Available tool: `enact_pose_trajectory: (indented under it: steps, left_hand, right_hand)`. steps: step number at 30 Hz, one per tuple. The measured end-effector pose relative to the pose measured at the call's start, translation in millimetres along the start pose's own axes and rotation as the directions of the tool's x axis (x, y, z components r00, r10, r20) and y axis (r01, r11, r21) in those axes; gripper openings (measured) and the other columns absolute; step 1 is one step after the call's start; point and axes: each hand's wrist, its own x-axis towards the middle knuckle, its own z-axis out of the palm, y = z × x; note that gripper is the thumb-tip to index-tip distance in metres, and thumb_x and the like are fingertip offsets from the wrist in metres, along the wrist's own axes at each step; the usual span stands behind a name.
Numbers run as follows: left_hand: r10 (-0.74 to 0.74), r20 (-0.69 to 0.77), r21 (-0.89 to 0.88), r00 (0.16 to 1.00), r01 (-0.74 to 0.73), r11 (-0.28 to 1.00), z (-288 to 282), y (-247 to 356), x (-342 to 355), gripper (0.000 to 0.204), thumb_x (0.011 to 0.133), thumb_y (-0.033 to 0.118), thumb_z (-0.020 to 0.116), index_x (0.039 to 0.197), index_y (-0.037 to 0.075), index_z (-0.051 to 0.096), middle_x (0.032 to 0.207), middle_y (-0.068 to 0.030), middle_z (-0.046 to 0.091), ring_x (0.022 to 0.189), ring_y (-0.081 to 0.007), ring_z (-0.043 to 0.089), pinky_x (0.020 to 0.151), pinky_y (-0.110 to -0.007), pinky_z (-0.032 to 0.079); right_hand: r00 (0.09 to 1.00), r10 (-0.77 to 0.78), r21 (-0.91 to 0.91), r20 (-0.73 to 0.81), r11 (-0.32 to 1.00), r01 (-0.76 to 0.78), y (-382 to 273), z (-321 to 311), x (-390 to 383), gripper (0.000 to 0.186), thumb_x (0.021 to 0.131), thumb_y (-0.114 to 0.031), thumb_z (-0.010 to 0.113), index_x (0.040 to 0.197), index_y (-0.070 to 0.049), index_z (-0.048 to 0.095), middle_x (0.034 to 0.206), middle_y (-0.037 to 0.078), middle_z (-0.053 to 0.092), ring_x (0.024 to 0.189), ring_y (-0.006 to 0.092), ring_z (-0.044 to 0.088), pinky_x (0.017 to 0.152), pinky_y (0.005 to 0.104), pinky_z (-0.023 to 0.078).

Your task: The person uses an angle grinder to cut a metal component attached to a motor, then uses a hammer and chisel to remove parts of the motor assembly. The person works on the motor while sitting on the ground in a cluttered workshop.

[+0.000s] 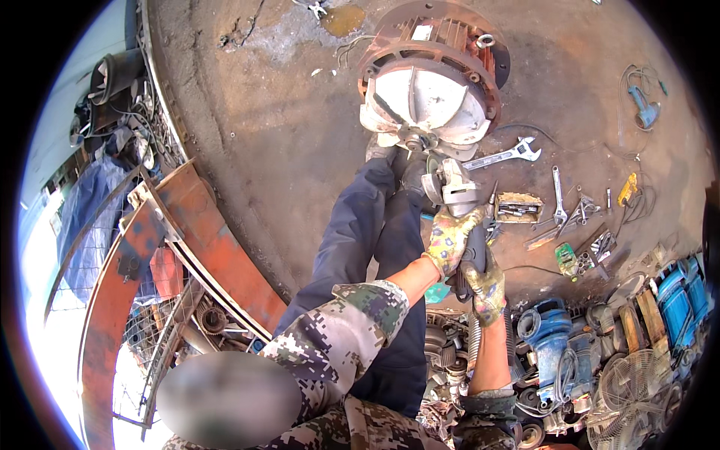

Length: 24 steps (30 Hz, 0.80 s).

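Both my hands wear flower-patterned gloves and grip an angle grinder (459, 193). My left hand (454, 238) is closed round it just behind the grey metal head. Lower down, my right hand (486, 290) wraps the dark rear body. The grinder's head points away from me, close to my shoes and the pale ribbed cover (422, 97) of a large rusty electric motor (442, 37). That motor lies on the ground with its shaft hub (417, 139) toward me. Whether the disc touches anything cannot be made out.
To the right lie an adjustable wrench (504, 155), a small parts box (519, 208), a spanner (558, 196), a yellow tool (628, 188) and a blue power tool (645, 109) with cable. Blue pump parts (551, 330) crowd the lower right. Curved orange steel (217, 247) stands left.
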Motion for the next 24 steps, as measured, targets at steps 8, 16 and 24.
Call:
enact_pose_trajectory:
  steps: [8,16,24]
  left_hand:
    - [-0.146,-0.004,-0.103,0.989,0.145,0.984,-3.4,15.0,10.3,0.032,0.093,0.025,0.079,0.110,0.002,0.065,0.088,-0.0071,0.070,0.071,-0.0172,0.070,0.063,-0.033,0.057]
    - [-0.109,-0.077,-0.057,0.991,0.105,0.993,-6.9,14.6,23.9,0.029,0.093,0.025,0.077,0.107,0.002,0.066,0.083,-0.0082,0.069,0.065,-0.0187,0.068,0.058,-0.034,0.057]
    - [-0.048,-0.118,-0.047,0.992,0.043,0.998,-5.2,24.6,26.5,0.027,0.092,0.021,0.079,0.106,0.003,0.065,0.083,-0.0071,0.068,0.065,-0.0171,0.067,0.058,-0.034,0.056]
  right_hand:
    - [0.999,0.003,0.081,0.048,0.997,-0.007,5.0,3.8,17.2,0.061,0.092,-0.013,0.077,0.145,0.001,0.051,0.096,0.008,0.073,0.071,0.0156,0.072,0.060,0.0285,0.058]
    - [0.998,0.002,0.105,0.068,0.994,-0.009,-8.7,8.0,28.4,0.059,0.091,-0.012,0.077,0.142,0.003,0.052,0.103,0.012,0.071,0.071,0.0155,0.071,0.059,0.0299,0.059]
    - [0.994,-0.073,0.097,0.083,0.993,0.065,-25.7,14.8,27.2,0.053,0.092,-0.012,0.075,0.139,0.001,0.054,0.090,0.009,0.071,0.066,0.0160,0.070,0.056,0.0291,0.058]
